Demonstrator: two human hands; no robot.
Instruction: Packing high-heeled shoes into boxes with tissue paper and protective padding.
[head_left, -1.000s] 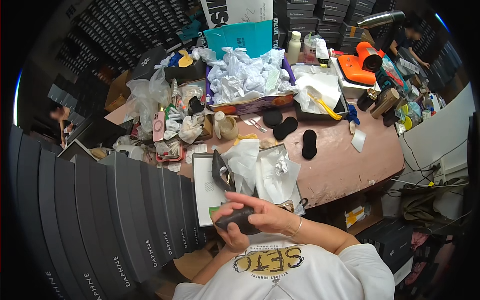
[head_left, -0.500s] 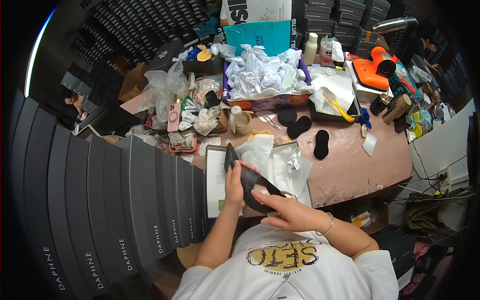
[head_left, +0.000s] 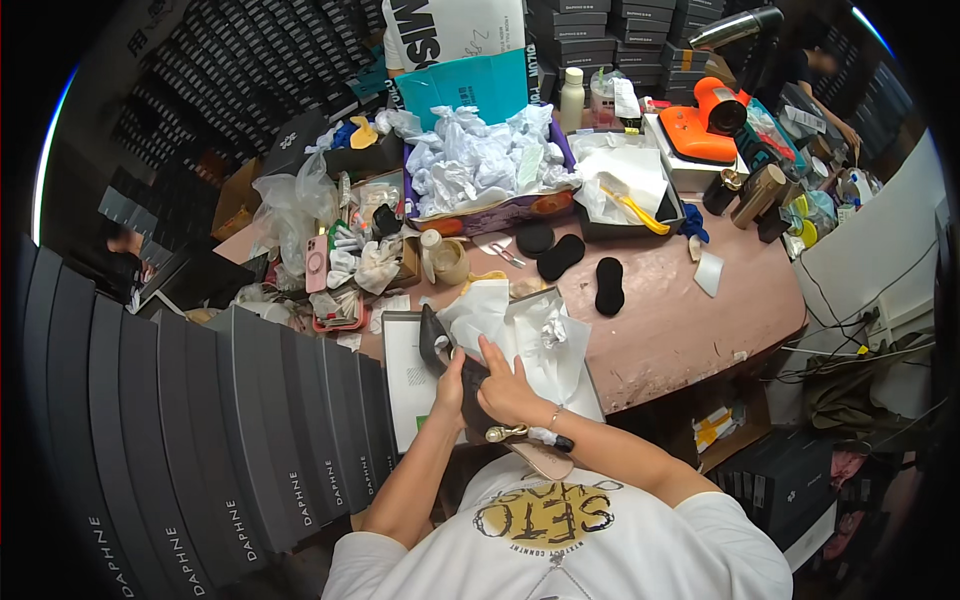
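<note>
A dark pointed shoe point(head_left: 466, 376) is held tilted in front of my chest, its toe pointing away to the left. Near its heel end show a pearl-and-gold ornament point(head_left: 505, 433) and a beige inner sole point(head_left: 541, 461). My left hand point(head_left: 450, 396) is closed around the shoe's left side, thumb up along the edge. Across its right side lies my right hand point(head_left: 508, 392), fingers apart and stretched forward, touching the shoe. Under both hands is an open shoe box point(head_left: 400, 360) lined with white tissue paper point(head_left: 540, 345).
Black oval pads point(head_left: 610, 286) lie on the pink table point(head_left: 690, 310). Behind stand a purple box point(head_left: 480, 215) of crumpled paper, a cream bottle point(head_left: 572, 100) and an orange device point(head_left: 700, 125). Stacked grey shoe boxes point(head_left: 260, 430) rise at my left. Another person point(head_left: 800, 75) is at far right.
The shoe has swung, its heel end now nearer my chest with the ornament in sight. My right hand has moved from the heel end up along the shoe, fingers stretched out.
</note>
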